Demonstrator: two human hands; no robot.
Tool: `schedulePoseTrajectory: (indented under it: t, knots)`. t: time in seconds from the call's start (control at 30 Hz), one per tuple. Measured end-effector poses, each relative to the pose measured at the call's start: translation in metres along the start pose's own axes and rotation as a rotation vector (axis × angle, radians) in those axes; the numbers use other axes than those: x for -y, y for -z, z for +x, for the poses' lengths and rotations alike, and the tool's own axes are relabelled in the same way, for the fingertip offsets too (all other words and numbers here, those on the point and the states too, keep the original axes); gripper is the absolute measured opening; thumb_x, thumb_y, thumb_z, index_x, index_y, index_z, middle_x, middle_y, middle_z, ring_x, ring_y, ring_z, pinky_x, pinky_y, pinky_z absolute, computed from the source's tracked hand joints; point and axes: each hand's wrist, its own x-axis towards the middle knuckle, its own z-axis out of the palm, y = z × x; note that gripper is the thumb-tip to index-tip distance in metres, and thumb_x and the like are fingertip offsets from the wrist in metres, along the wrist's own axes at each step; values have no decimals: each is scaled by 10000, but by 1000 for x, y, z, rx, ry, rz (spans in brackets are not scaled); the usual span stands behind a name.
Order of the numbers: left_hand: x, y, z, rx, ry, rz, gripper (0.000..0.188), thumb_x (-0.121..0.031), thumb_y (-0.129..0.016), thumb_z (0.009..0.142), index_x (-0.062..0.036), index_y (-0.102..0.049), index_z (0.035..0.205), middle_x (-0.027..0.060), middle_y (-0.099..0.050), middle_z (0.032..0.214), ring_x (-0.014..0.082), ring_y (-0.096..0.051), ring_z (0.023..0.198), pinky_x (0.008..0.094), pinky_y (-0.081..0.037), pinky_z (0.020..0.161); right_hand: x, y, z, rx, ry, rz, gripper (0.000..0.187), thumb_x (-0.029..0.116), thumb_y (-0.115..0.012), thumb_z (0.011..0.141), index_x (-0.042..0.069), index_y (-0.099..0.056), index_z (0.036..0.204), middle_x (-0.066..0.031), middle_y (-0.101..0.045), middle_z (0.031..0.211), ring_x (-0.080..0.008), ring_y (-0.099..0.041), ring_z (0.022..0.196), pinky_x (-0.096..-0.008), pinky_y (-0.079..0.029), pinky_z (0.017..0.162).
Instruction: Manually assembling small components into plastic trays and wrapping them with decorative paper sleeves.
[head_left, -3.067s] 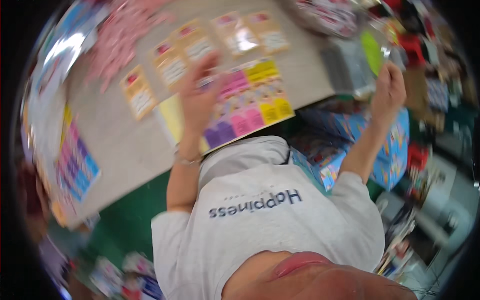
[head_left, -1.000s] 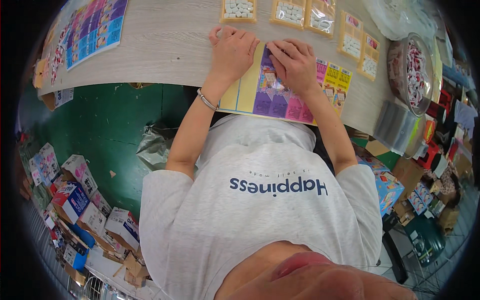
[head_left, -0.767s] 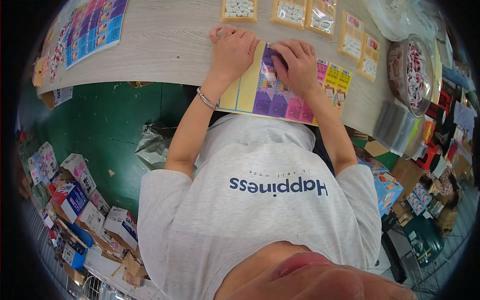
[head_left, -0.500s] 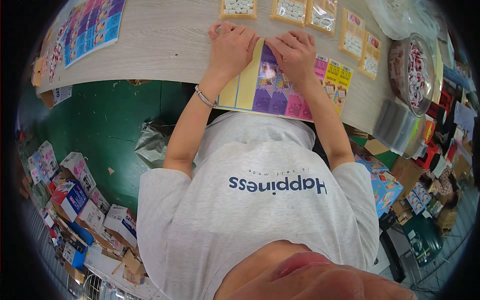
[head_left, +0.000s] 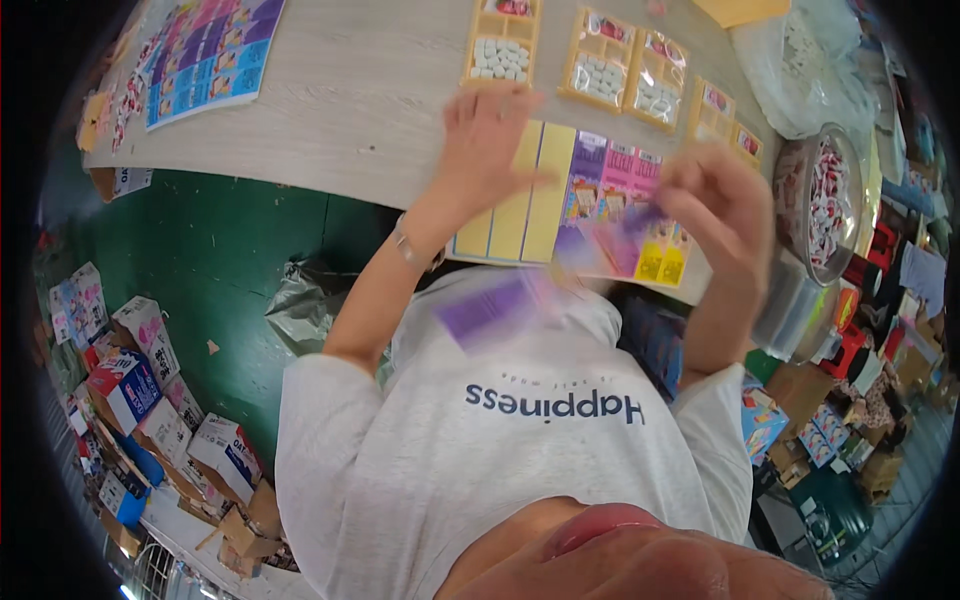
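Observation:
On the table in front of me lies a sheet of stickers (head_left: 507,228), its left part bare yellow backing, its right part printed purple, pink and yellow. My left hand (head_left: 490,150) rests at the sheet's far left, fingers stretched out and thumb apart, holding nothing. Off the sheet's right side hovers my right hand (head_left: 725,205), smeared by motion, its fingers pinching one end of a peeled purple sticker strip (head_left: 488,310). That strip hangs in a blur over the sheet's near edge and in front of my shirt.
Beyond the sheet stand yellow trays with white pieces, one (head_left: 502,58) nearest my left hand. A clear tub (head_left: 825,205) of red-and-white wrapped pieces and a plastic bag (head_left: 800,70) are at the right. More printed sheets (head_left: 215,65) lie far left; cartons (head_left: 225,450) crowd the floor.
A purple strip has come off the sheet, leaving more yellow backing. My right hand has swung right and nearer with it. My left hand has spread its fingers.

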Motion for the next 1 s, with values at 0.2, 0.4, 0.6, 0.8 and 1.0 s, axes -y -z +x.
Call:
schedulePoseTrajectory:
  t: [0.2,0.4,0.6,0.8,1.0]
  knots:
    - [45,18,24,172,645,-1470,442,-185,-792,846,-2,-650,1223,64,-708,1052,136,-679,890,271,-542,757,-82,-26,113,-166,-11,216,150,-3,-744,853,52,-609,891,16,-631,780,-40,-585,663,-189,-484,584]
    - [89,-1,86,91,889,-1072,311,-233,-797,871,21,-729,1037,58,-725,869,95,-668,717,210,-519,623,-126,-16,164,-233,-37,97,220,32,-760,855,38,-609,1016,-14,-663,784,-49,-604,656,-187,-484,551]
    - [101,-23,103,85,787,-833,260,-221,-817,846,16,-755,931,64,-738,826,84,-661,685,227,-522,626,-136,-24,188,-406,-57,-184,485,110,-832,790,6,-539,1163,-44,-672,780,-77,-612,648,-218,-483,547]
    - [91,-26,105,-8,747,-590,226,-202,-825,792,0,-759,868,95,-742,751,126,-670,625,298,-502,576,-129,-29,190,-468,-43,-344,528,162,-842,764,13,-537,1168,-68,-683,787,-129,-642,689,-271,-510,598]
    - [85,-32,100,37,589,-84,373,-334,-823,781,12,-719,874,166,-726,821,330,-700,777,431,-529,703,-113,-45,189,-476,-60,-674,578,257,-850,753,5,-538,1170,-177,-705,942,-311,-686,867,-397,-538,791]
